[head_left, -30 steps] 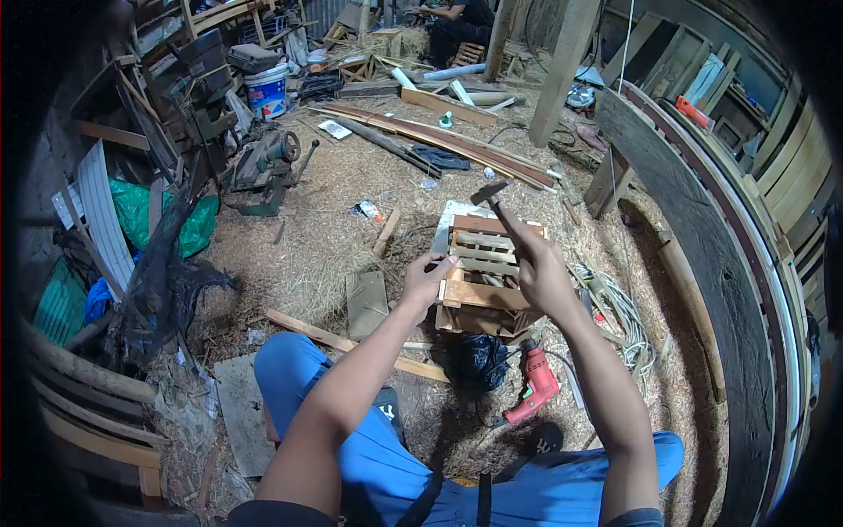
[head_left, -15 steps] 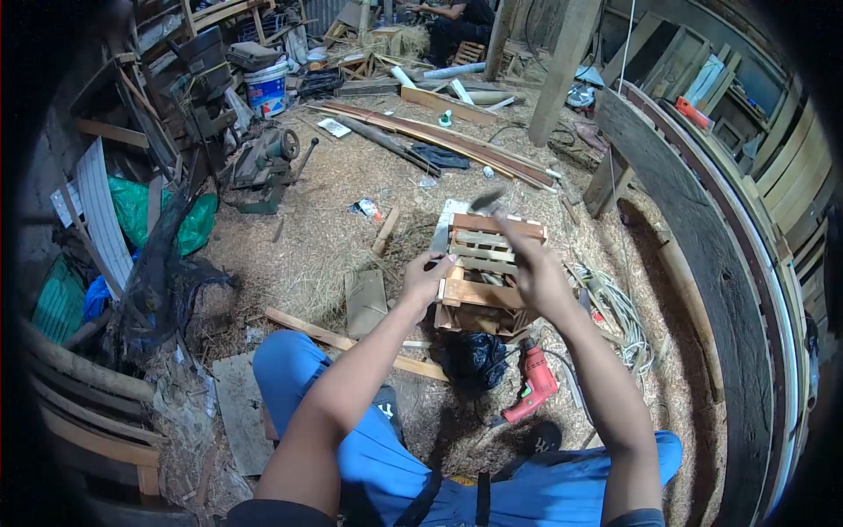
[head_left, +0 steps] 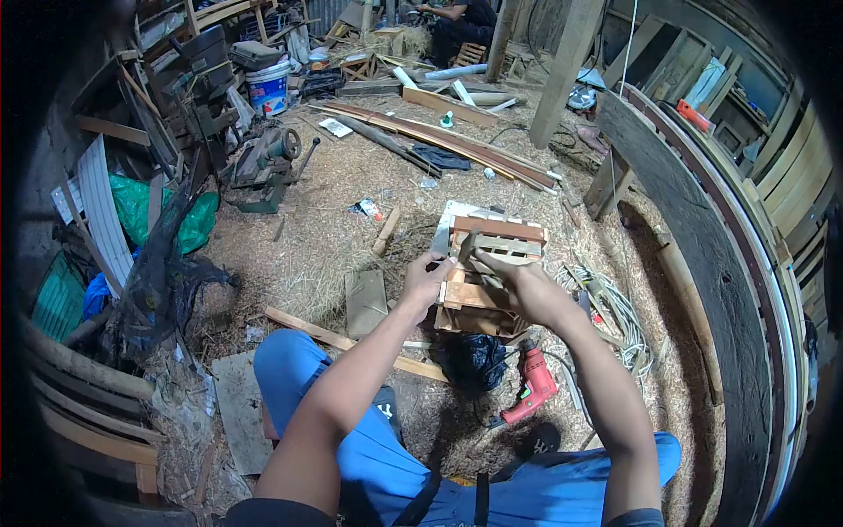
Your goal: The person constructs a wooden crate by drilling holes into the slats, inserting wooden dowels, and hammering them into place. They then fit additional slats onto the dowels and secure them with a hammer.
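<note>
A small slatted wooden crate [head_left: 488,295] stands on the shavings in front of me. My left hand [head_left: 424,279] is at its left edge, fingertips pinched near the end of a slat; what they hold is too small to make out. My right hand [head_left: 518,279] is wrapped round the handle of a hammer [head_left: 471,248], whose head is low over the slats, close to my left fingertips. A reddish-brown strip [head_left: 499,229] lies across the crate's far end.
A red drill [head_left: 532,386] and a black plastic bag [head_left: 474,362] lie between my legs and the crate. Coiled cable [head_left: 620,318] is at its right. Beyond are long boards [head_left: 439,140], a wooden post [head_left: 564,75] and a seated person [head_left: 457,26].
My right hand has swung the hammer down from above the crate's far end to the slats beside my left hand. My left hand has barely moved.
</note>
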The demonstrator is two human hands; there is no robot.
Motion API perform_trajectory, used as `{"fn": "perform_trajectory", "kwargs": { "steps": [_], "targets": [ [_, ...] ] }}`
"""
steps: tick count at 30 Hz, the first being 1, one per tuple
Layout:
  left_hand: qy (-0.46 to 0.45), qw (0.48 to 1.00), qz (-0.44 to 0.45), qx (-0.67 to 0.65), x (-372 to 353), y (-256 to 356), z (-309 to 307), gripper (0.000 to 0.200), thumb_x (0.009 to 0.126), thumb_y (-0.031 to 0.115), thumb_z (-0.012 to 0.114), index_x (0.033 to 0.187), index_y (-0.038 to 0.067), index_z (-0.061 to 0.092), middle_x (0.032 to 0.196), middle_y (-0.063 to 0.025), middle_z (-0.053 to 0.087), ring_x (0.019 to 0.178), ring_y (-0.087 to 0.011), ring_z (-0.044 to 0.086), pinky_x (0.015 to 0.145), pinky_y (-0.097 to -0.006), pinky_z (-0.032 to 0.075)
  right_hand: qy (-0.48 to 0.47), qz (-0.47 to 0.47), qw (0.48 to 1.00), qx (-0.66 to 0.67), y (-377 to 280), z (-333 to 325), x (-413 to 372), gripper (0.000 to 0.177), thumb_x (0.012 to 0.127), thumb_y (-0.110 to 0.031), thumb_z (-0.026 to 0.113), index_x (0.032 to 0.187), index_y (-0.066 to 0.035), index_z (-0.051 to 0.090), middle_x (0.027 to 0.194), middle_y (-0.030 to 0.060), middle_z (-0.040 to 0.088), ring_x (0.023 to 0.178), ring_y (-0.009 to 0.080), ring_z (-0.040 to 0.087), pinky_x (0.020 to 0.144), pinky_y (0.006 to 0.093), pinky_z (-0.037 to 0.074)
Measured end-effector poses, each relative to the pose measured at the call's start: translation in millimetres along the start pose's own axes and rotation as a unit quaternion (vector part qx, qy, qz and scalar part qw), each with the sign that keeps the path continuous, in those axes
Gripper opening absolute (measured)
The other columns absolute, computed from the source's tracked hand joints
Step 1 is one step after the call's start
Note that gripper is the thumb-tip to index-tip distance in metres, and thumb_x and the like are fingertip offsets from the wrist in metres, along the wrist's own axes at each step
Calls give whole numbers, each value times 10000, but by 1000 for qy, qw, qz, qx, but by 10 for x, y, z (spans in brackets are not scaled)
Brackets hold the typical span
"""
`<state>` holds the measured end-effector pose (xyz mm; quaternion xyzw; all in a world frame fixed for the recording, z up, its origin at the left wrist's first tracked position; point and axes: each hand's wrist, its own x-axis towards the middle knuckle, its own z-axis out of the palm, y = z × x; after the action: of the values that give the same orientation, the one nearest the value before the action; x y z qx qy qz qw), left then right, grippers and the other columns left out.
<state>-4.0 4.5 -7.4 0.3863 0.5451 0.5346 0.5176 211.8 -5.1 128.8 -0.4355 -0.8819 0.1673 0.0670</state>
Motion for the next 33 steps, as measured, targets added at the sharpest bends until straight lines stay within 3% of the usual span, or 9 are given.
{"fn": "perform_trajectory", "kwargs": {
  "steps": [8,11,12,13,16,21,25,29,33],
  "targets": [
    [8,1000,2,-14,18,-25,19,250,1005,262,704,1083,24,715,952,-41,706,833,-100,635,733,-286,514,225,-76,959,157,-95,-220,48,769,827,138,498,1537,-158,497,1080,316,679,969,461,691,880,380,554],
    [11,1000,11,0,64,-62,-2,246,1007,260,701,1078,25,716,963,-39,705,839,-99,634,738,-285,515,250,-14,960,125,-33,-48,18,765,821,148,477,1529,-140,501,1103,313,679,1005,456,690,900,413,554],
    [7,1000,17,11,68,-68,-3,243,1008,258,700,1076,26,717,966,-37,705,842,-98,634,740,-285,516,223,-83,965,108,7,31,42,729,841,107,517,1518,-164,523,1102,304,688,1021,455,691,913,459,557],
    [7,1000,18,9,65,-75,0,243,1008,258,700,1076,26,717,966,-37,705,842,-98,634,740,-285,516,-19,5,1000,-3,87,28,62,692,857,52,560,1507,-184,537,1114,298,692,1049,467,679,914,506,548],
    [6,1000,16,-17,50,-64,16,242,1002,261,708,1068,28,720,957,-36,702,836,-98,632,739,-286,514,-7,2,1000,27,110,0,1,683,862,9,590,1509,-201,533,1101,300,693,1048,475,673,912,511,549],
    [5,999,21,-26,66,-93,8,250,989,262,724,1054,20,721,937,-30,697,814,-98,625,724,-287,510,288,-123,940,136,67,-107,96,726,864,89,526,1526,-208,514,1083,287,699,964,478,683,874,517,549],
    [17,1000,22,-15,42,-60,12,251,989,258,722,1047,14,717,933,-28,696,823,-100,624,732,-289,510,297,-92,935,169,2,4,46,781,827,117,511,1536,-209,501,1103,313,679,919,475,674,870,513,535],
    [3,1000,19,-5,31,-56,3,246,993,250,712,1056,12,719,935,-37,692,843,-105,619,745,-289,506,-28,-10,999,27,51,-86,0,730,844,5,571,1536,-217,499,1113,275,705,1044,455,681,929,496,535],
    [14,1000,21,-6,38,-54,19,248,998,251,705,1068,14,719,938,-38,685,845,-105,616,739,-285,505,88,-34,993,67,-8,-239,30,713,852,36,551,1526,-192,509,1130,281,693,1034,477,671,918,509,532]
  ]
}}
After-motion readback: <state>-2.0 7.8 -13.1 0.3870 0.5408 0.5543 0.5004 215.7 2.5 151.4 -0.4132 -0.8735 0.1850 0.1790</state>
